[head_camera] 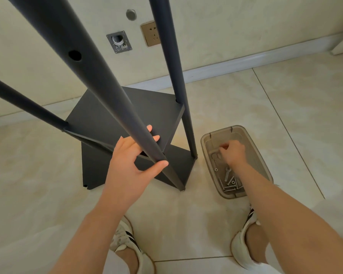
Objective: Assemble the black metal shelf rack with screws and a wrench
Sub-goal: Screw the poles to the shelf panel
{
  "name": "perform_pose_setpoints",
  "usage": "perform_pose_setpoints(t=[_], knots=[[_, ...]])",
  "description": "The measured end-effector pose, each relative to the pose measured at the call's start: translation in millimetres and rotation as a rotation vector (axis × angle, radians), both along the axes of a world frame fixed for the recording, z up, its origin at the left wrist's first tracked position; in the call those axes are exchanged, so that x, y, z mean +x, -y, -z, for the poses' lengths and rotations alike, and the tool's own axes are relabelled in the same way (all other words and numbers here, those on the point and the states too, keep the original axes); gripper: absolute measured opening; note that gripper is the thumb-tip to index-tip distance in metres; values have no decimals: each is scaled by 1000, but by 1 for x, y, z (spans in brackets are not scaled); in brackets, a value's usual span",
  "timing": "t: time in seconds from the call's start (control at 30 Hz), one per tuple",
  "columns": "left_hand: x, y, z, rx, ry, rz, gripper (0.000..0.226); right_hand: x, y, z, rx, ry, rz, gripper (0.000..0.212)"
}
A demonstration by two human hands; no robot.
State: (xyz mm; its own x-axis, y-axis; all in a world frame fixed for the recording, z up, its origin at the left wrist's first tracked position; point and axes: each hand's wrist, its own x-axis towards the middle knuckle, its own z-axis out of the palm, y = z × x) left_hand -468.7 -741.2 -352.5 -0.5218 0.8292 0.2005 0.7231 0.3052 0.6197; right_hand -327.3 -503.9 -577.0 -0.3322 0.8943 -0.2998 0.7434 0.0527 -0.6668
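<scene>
Head view: the black shelf rack [127, 109] stands on the tiled floor by the wall, and the left hand [131, 161] grips its nearest pole [107, 99]. Just right of the rack, the right hand [233, 152] reaches into a clear bin [264, 168] that holds the wrench [227, 173] and screws [229, 187]. Its fingers are curled, and I cannot tell whether they hold anything.

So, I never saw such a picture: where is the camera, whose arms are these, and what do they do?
No machine here: a camera worn on a person's head looks down at their own arms. The left hand grips the nearest pole of the black rack, standing on the tiled floor. The right hand reaches into a plastic tray beside it, where screws and a small wrench lie. Whether its fingers hold anything is hidden.
</scene>
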Motion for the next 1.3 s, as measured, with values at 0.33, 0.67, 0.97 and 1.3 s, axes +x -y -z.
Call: perform_pose_setpoints(t=[0.33, 0.67, 0.97, 1.3], knots=[[-11, -3, -1, -82, 51, 89, 47, -56, 88, -86, -160, -844, 448, 24], [-16, -13, -8, -182, 15, 53, 48, -86, 120, -146, -415, -628, -140, 27], [-30, -20, -16, -143, 9, 28, 39, -91, 122, -182, -350, -620, -208, 33], [-114, 4, -57, -95, 301, -7, 45, -158, 128, -225, -266, -474, -390, 26]])
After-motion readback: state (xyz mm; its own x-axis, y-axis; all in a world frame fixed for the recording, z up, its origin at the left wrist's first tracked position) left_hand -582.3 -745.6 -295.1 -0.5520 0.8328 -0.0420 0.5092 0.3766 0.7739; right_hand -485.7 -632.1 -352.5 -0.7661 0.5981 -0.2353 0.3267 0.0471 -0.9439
